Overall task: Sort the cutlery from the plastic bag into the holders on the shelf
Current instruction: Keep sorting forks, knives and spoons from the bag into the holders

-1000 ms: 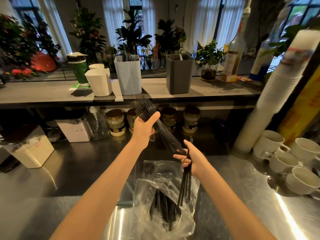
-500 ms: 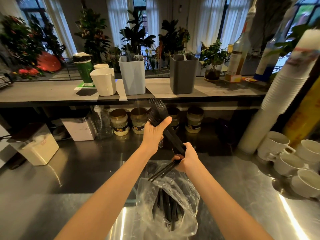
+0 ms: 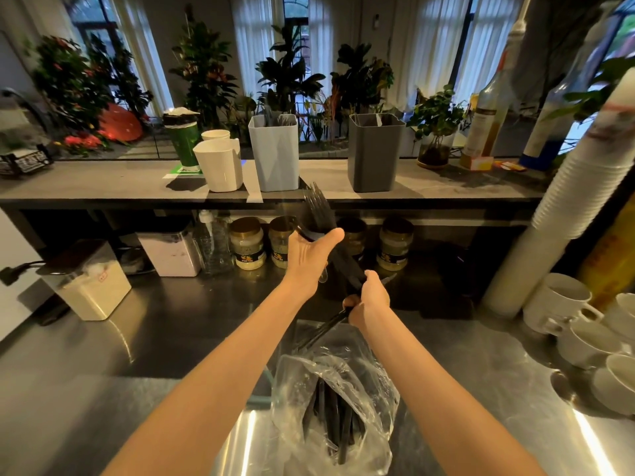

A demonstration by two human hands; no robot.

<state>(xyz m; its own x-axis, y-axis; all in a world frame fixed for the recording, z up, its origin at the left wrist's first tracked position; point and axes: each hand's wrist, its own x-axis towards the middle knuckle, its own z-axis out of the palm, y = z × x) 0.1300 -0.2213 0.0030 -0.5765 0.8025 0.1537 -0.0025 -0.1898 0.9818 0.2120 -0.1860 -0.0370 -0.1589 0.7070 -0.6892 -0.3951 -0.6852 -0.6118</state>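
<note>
A bundle of black plastic forks (image 3: pixel 318 209) stands slanted in the air just below the front edge of the grey shelf (image 3: pixel 103 182), tines up. The left hand (image 3: pixel 307 259) grasps it, fingers wrapped round the necks and thumb laid across the front. The bundle's handles run down and to the right to the right hand (image 3: pixel 371 302), whose fingers are clenched round a few slim black plastic pieces (image 3: pixel 321 333). These stick out toward the lower left; I cannot tell whether this hand also grips the fork handles. Directly beneath both hands a crumpled clear plastic bag (image 3: pixel 371 389) lies on the shiny steel counter (image 3: pixel 137 338), with more black cutlery (image 3: pixel 335 417) inside it. On the shelf above stand three holders: a white tapered plastic holder (image 3: pixel 220 166), just beside it a pale blue square holder (image 3: pixel 275 156) with dark cutlery showing at its top, and, well apart to the right, a dark grey square holder (image 3: pixel 372 156). A green paper cup (image 3: pixel 184 140) stands behind the white one. Under the shelf sits a row of lidded glass jars (image 3: pixel 247 247). At the right a tall stack of white paper cups (image 3: pixel 567 207) leans over white ceramic mugs (image 3: pixel 563 304).
</note>
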